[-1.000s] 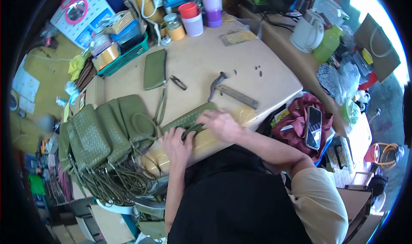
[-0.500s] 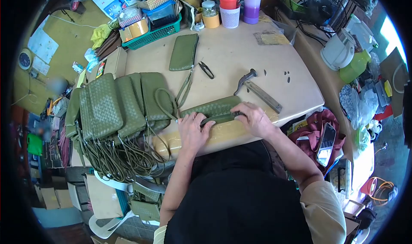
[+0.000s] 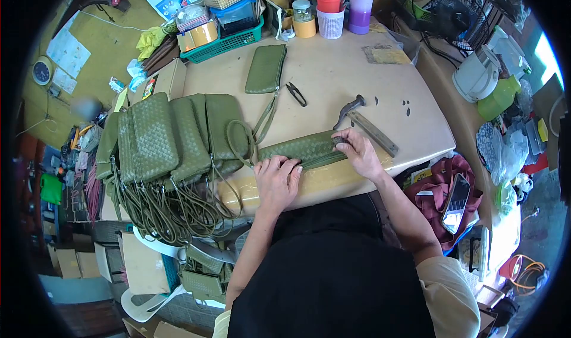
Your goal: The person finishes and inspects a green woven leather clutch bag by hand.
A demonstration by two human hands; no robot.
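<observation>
A green woven pouch (image 3: 306, 147) lies lengthwise at the table's near edge. My left hand (image 3: 278, 180) is on its near left part, fingers bent and closed on the edge. My right hand (image 3: 358, 152) pinches the pouch's right end, thumb against fingers. The pouch's strap loops out to the left. A hammer (image 3: 372, 132) rests just beyond my right hand. Farther back are small black thread snips (image 3: 296, 94) and another green pouch (image 3: 266, 69) with a wrist strap. To the left, several green woven pouches (image 3: 148, 138) are piled with their straps hanging over the edge.
A green basket (image 3: 226, 51) of supplies, a jar (image 3: 303, 19), a white cup (image 3: 331, 24) and a purple bottle (image 3: 361, 8) line the back. At right are a kettle (image 3: 476, 76) and a phone (image 3: 455, 202) on maroon cloth. Small dark pieces lie near the hammer.
The view has shifted a little, so the table appears farther right. My right hand has risen slightly at the pouch's right end, and the near edge between my hands now lies flatter.
</observation>
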